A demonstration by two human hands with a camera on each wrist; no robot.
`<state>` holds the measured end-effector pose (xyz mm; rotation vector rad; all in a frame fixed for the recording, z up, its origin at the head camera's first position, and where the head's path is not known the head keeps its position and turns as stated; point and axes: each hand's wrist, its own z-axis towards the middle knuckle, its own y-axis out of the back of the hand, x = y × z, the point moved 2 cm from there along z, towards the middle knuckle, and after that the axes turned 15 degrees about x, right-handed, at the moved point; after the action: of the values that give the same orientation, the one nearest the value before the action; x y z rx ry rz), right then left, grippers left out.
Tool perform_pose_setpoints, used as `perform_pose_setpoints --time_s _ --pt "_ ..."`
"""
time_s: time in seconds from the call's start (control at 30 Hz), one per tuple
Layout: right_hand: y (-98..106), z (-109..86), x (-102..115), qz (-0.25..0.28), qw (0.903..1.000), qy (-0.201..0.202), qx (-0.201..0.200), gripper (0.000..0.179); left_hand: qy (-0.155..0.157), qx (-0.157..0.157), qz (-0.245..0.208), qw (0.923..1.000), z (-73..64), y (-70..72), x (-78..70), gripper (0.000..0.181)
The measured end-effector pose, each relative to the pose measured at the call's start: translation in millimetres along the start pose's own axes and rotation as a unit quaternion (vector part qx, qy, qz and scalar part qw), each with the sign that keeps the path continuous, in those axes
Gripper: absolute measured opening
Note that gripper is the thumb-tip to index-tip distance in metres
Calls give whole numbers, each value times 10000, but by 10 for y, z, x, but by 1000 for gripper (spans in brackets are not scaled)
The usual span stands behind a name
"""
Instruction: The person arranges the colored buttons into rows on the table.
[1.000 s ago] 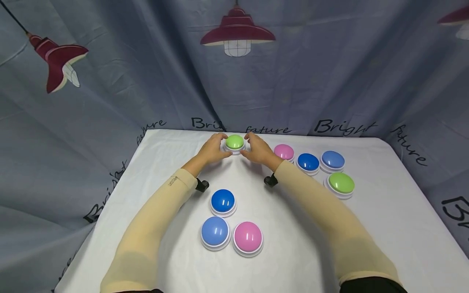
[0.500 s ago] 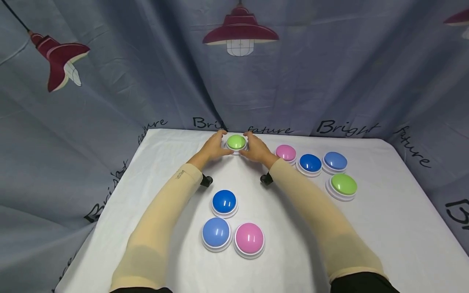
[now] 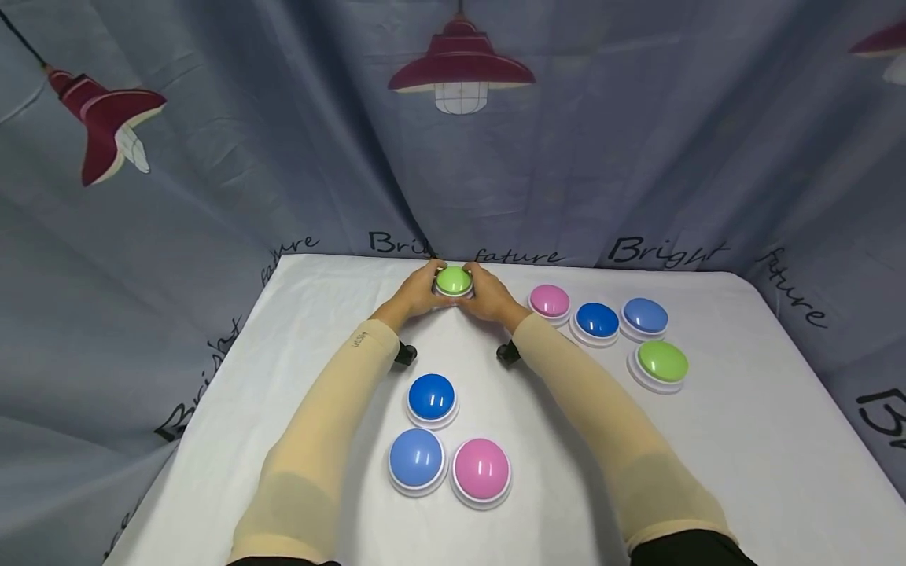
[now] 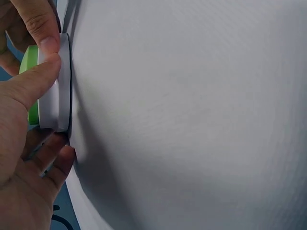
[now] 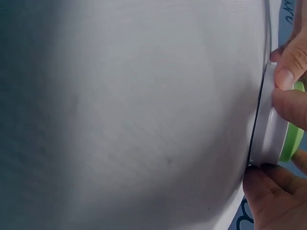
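Observation:
At the table's far edge a green push button [image 3: 453, 280] with a white round base sits between both hands. My left hand [image 3: 416, 294] grips its left side, and my right hand [image 3: 490, 295] grips its right side. Seen from the left wrist, the thumbs meet on the near face of the white base [image 4: 53, 108], with fingers curled round the sides. The right wrist view shows the base [image 5: 269, 136] edge-on, its underside close against the white cloth. Right of the right hand lies a pink push button [image 3: 549, 302].
A dark blue button [image 3: 597, 321], a lighter blue button [image 3: 645, 316] and a second green button [image 3: 662, 362] lie at the right. Nearer, between the forearms, are dark blue [image 3: 431, 397], light blue [image 3: 415, 459] and pink [image 3: 482, 470] buttons. A grey-blue curtain [image 3: 297, 157] hangs behind the table.
Both hands have come inward from either side and taken hold of the far green button; a second ago their fingers stood apart around it. The other buttons stay in place.

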<state>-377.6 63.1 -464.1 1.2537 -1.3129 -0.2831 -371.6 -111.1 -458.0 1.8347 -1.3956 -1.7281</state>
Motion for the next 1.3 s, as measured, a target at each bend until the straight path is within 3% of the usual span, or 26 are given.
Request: perform_pose_setpoints --time_s 0.47,0.77,1.3 --pt "-28 -188 -16 155 9996 214 -121 74 -367 -140 126 9992 -71 -61 8 74" --pt "-80 -491 0 132 9979 612 -136 71 -662 52 372 9971 -301 -81 -71 72" --pt "-85 -1052 129 183 9945 888 -516 66 -1252 -180 559 9904 -705 -199 -323 70"
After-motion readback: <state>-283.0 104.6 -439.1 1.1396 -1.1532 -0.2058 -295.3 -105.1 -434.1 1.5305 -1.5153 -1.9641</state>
